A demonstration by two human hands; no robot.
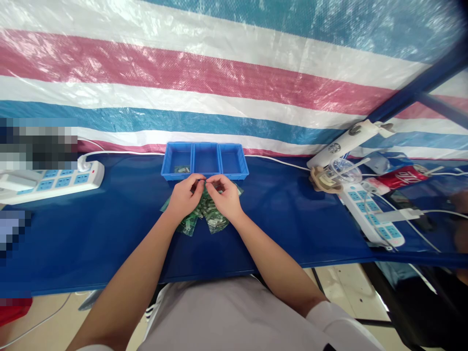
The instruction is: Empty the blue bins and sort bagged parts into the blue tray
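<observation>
My left hand [185,196] and my right hand [226,199] meet above the table, thumbs and forefingers pinched close together. Something small and dark shows between the fingertips, too small to name. Beneath both hands lies a pile of small see-through bags [218,222] with green and silvery contents, partly covered by the hands. Just beyond the fingers stands a blue tray with three compartments [205,174]. A small bag [182,169] lies in its left compartment; the visible parts of the middle and right ones show only blue plastic.
A white power strip [95,176] lies on the blue table [292,214] at left, another power strip [393,234] at right. Near the latter are a plastic cup [345,170], a red can [405,176], a white roll [340,145] and cables. A striped sheet [219,73] hangs behind.
</observation>
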